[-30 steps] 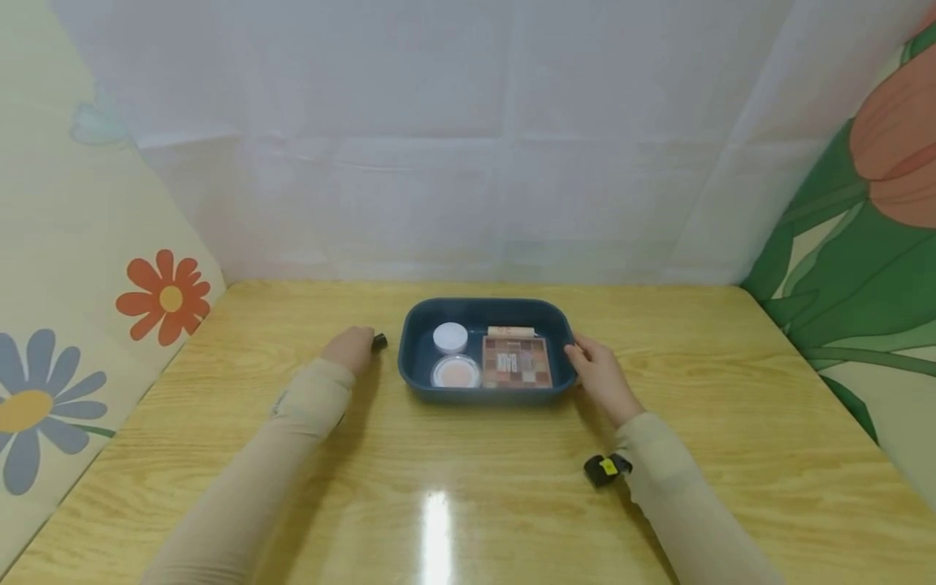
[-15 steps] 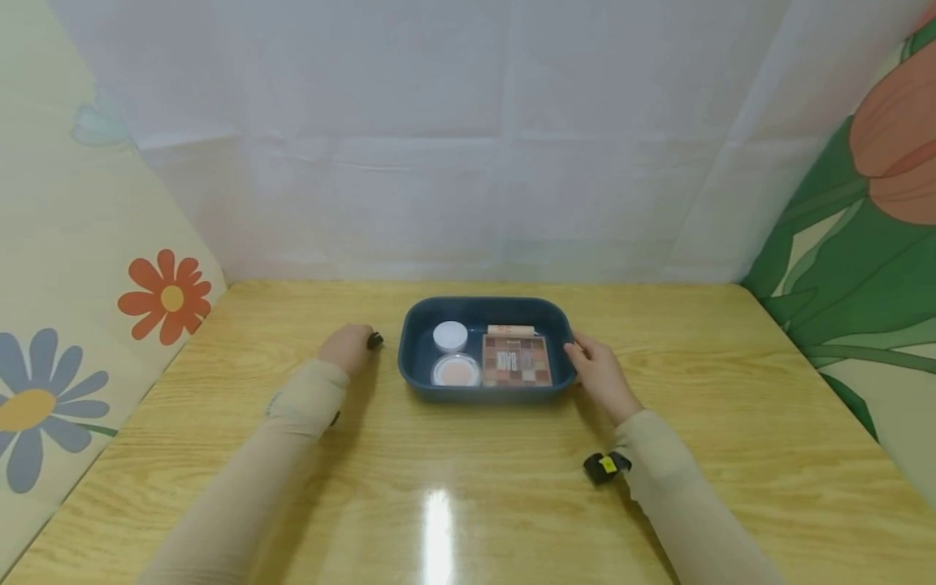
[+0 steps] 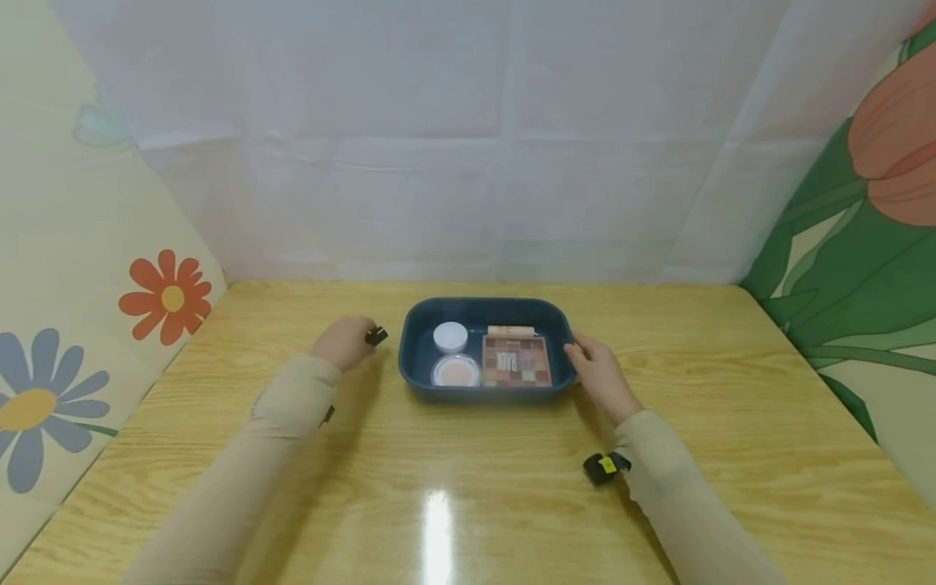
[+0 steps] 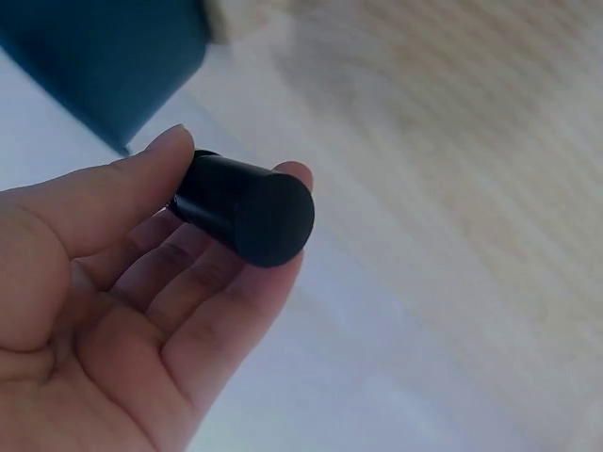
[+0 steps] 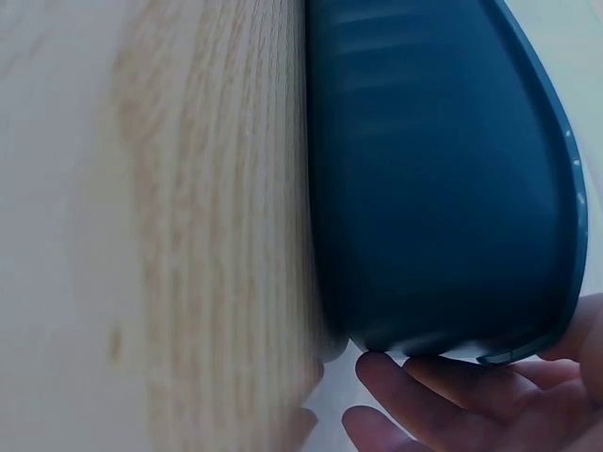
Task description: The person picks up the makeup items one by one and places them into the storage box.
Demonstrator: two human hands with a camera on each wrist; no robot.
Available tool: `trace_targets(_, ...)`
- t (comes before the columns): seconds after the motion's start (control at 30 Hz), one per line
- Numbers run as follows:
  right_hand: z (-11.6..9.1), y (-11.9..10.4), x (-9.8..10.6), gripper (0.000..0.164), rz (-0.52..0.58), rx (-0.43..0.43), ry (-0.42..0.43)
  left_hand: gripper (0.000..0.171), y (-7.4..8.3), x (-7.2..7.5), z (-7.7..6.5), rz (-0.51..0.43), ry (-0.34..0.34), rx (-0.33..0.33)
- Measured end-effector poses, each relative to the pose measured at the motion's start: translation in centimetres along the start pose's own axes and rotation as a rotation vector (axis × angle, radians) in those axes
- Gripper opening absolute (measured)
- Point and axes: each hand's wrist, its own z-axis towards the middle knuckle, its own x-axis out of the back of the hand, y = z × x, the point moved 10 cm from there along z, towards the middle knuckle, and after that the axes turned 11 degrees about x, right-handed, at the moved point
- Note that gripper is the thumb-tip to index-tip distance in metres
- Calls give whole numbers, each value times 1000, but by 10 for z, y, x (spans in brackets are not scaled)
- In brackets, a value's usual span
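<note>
The left hand (image 3: 342, 343) holds a small black cylinder (image 4: 247, 208) (a cosmetic tube or cap, by the look of it), pinched between thumb and fingertips, just left of the dark blue tray (image 3: 417, 382) and lifted a little off the wooden counter (image 3: 468, 487). The right hand (image 3: 601, 375) has its fingers curled against the tray's right rim, gripping it; the right wrist view shows fingertips (image 5: 415, 395) tucked under the tray's wall (image 5: 433, 188).

Inside the tray lie a white-lidded jar (image 3: 449, 336), a round clear-lidded pot of peach powder (image 3: 456, 372), an eyeshadow palette (image 3: 516, 361) and a slim pinkish tube (image 3: 511, 331) along the back edge.

If the cylinder is bound for the tray, the free ground looks scarce: the clearest patch is the strip along the left wall beside the two round pots. The pinch is near the cylinder's back end, so its front hangs out unsupported. It would be wise to carry it level, clear the rim fully before lowering, and lay it on its side lengthwise so it cannot roll into the jar. The right hand should hold its steadying grip so the tray does not slide on the glossy counter. Release only once the cylinder rests on the tray floor.
</note>
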Motion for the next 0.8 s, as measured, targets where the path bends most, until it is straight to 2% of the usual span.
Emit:
trace_targets(0.23, -1, 0, 0, 46, 5, 3, 1, 21, 17, 15, -10, 1, -17, -8)
trace_targets(0.47, -1, 1, 1, 46, 5, -5, 6, 25, 29, 21, -11, 31, -47, 4)
trace_targets(0.8, -1, 1, 0, 47, 21, -11, 0, 23, 47, 26, -9, 59, -25, -51)
